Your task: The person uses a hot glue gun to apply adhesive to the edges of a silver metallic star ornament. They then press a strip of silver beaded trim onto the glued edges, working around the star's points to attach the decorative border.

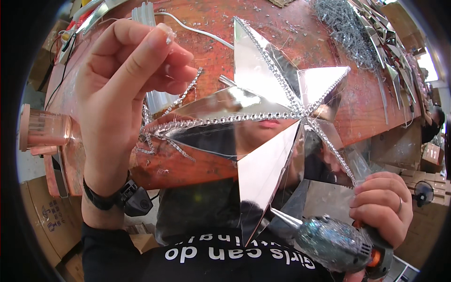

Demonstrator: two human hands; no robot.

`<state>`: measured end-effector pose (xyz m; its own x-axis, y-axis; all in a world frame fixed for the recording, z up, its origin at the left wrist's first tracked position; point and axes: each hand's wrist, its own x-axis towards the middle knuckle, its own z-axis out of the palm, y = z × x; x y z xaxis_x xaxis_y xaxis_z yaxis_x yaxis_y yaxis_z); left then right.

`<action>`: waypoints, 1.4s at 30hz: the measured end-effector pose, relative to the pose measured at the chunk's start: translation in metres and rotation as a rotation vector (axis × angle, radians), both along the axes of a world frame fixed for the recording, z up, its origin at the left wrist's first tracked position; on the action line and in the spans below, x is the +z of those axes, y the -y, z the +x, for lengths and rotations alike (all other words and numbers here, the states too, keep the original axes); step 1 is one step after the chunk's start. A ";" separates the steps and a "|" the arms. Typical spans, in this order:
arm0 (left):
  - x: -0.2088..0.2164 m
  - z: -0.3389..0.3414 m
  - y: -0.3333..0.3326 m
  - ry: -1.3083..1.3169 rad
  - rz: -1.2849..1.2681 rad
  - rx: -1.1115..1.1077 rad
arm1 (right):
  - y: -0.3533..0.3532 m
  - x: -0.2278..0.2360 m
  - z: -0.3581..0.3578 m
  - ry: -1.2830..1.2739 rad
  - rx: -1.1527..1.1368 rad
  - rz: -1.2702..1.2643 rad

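Observation:
A mirror-silver star with raised points spreads across the middle of the view. Rhinestone trim runs along several of its ridges; the ridge of the lowest point shows none. My left hand is raised over the star's left side, thumb and fingers pinched on a small clear bit, possibly glue. My right hand grips a dark, glitter-specked glue gun at lower right. Its metal nozzle lies close to the star's lowest point; contact cannot be made out. Thin glue threads cross the star.
The worn red table carries loose trim, clear sticks, a white cable and a heap of silver tinsel. Silver pieces line the right edge. A clear jar is at left; cardboard boxes stand around.

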<state>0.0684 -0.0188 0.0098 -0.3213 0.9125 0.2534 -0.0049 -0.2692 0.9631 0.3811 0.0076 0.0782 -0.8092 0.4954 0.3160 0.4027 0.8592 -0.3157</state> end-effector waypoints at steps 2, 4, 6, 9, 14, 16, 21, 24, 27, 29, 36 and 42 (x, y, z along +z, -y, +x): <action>0.001 0.001 0.000 0.006 -0.011 -0.023 | 0.003 -0.001 0.003 -0.005 0.039 0.035; -0.001 -0.001 -0.001 -0.007 0.004 -0.053 | 0.002 0.000 0.013 0.035 0.137 0.030; 0.000 0.004 0.000 -0.025 0.043 -0.069 | 0.008 -0.002 0.013 0.043 0.123 0.049; 0.000 0.009 0.001 -0.055 0.058 -0.072 | 0.016 -0.005 0.007 0.048 0.065 0.051; -0.014 -0.015 -0.006 -0.110 0.030 -0.046 | 0.010 -0.002 0.010 0.089 0.121 0.016; -0.014 -0.013 -0.008 -0.081 0.097 -0.090 | 0.008 -0.004 0.013 0.084 0.151 0.015; -0.015 -0.016 -0.011 -0.065 0.078 -0.031 | 0.016 0.004 0.000 0.136 0.085 -0.025; -0.018 -0.020 -0.011 -0.072 0.049 -0.018 | 0.014 -0.007 0.006 0.074 0.153 0.020; -0.020 -0.022 -0.008 -0.107 0.026 -0.022 | 0.014 -0.009 0.002 0.067 0.196 0.009; -0.021 -0.021 -0.010 -0.110 0.015 -0.051 | 0.017 -0.006 -0.001 0.113 0.224 0.021; -0.020 -0.011 -0.008 -0.151 0.062 -0.117 | 0.016 -0.001 0.012 0.081 0.240 0.009; -0.015 -0.002 0.000 -0.053 -0.050 -0.109 | -0.018 -0.063 0.099 -0.794 -0.534 -0.232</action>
<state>0.0667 -0.0186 -0.0051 -0.2071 0.9531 0.2207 0.0202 -0.2214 0.9750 0.4798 0.0259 0.0155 -0.0551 0.8525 0.5199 0.3181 0.5085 -0.8001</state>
